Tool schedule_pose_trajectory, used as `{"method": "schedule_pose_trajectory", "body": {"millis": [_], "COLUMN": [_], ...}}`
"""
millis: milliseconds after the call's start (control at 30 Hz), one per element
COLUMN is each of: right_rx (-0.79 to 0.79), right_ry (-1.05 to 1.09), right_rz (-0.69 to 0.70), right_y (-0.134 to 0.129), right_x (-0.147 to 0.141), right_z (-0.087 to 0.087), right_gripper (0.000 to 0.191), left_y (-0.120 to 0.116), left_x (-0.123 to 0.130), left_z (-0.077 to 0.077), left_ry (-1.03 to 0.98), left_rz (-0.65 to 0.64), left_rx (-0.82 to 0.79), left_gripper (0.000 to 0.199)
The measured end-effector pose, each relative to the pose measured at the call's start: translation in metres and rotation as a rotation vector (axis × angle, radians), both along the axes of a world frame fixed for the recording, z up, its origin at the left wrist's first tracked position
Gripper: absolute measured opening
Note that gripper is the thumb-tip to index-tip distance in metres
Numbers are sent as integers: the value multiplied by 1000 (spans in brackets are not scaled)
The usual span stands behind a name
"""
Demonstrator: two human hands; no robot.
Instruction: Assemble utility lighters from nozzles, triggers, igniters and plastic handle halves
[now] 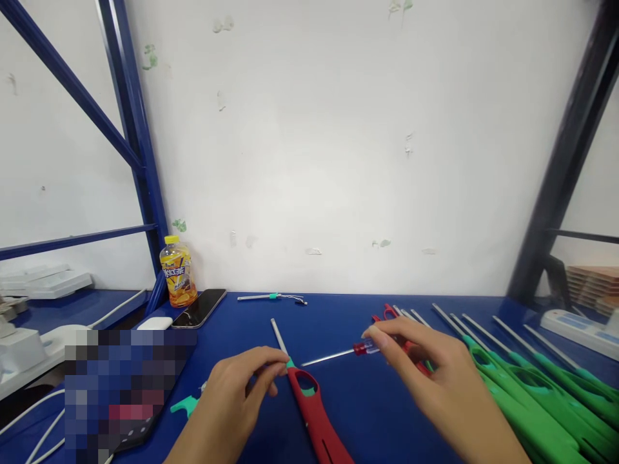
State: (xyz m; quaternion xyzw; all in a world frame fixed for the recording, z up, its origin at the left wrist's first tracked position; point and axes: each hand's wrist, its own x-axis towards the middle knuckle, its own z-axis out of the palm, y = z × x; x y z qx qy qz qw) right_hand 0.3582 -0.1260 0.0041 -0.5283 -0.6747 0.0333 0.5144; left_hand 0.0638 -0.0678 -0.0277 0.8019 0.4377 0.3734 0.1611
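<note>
A red long-necked lighter (316,415) lies on the blue table in front of me, its metal tube pointing away and a teal collar at the tube's base. My left hand (236,393) pinches it at that collar, fingertips pressed together. Between the fingers of my right hand (430,374) is a screwdriver (366,348) with a clear and red handle. Its thin shaft points left, the tip just right of the lighter's collar, apparently apart from it. A teal trigger-shaped piece (185,406) lies left of my left hand, partly hidden by it.
Several green lighters (527,393) lie in a row at the right; red ones (388,312) are partly behind my right hand. A loose metal tube with wires (271,296) lies near the wall. A drink bottle (178,274) and phone (200,308) stand and lie back left.
</note>
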Motion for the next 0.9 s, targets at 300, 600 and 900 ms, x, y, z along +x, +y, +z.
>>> {"method": "schedule_pose_trajectory", "body": {"millis": [300, 600, 900], "right_rx": [65, 138, 259], "right_ry": [-6, 43, 51], "right_rz": [101, 94, 105], "right_y": [-4, -4, -8], "right_x": [-6, -8, -7], "right_z": [4, 0, 6], "right_gripper": [32, 23, 12], "left_y": [-13, -19, -13], "left_x": [5, 10, 10], "left_z": [7, 15, -5], "left_ry": [-69, -96, -170], "left_rz": [-67, -99, -179], "left_rx": [-151, -171, -170], "left_gripper": [30, 31, 28]}}
